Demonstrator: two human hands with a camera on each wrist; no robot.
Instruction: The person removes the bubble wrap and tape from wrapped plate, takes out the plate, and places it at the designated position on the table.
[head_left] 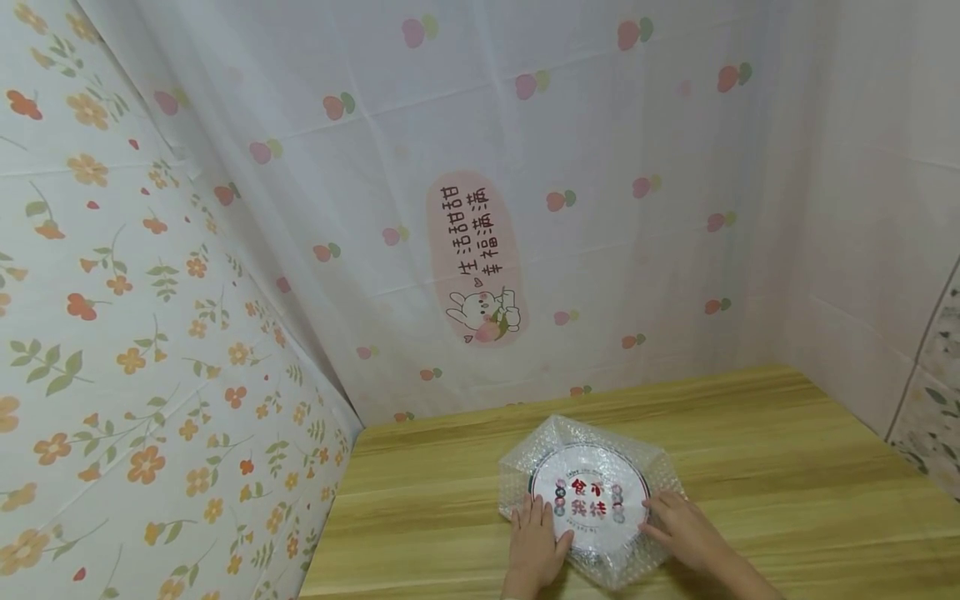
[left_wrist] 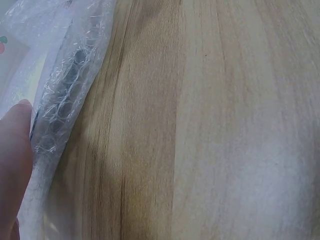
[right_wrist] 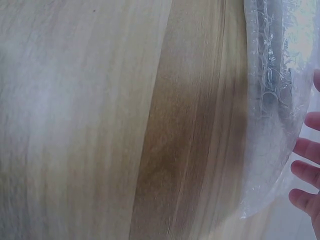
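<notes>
A round white plate with a dark rim, red characters and small colored pictures lies on a sheet of bubble wrap that spreads out around it. At the plate's near left edge my left hand lies with fingers extended, its thumb over the rim. The right hand touches the plate's right edge with its fingertips. In the left wrist view a finger rests along the bubble wrap's edge. Spread fingers of the right hand show beside the bubble wrap in the right wrist view.
Beneath everything is a wood-grain table. A white curtain with fruit prints and a pink rabbit panel hangs behind it. Flower-printed cloth covers the left side, and plain white cloth stands at the right.
</notes>
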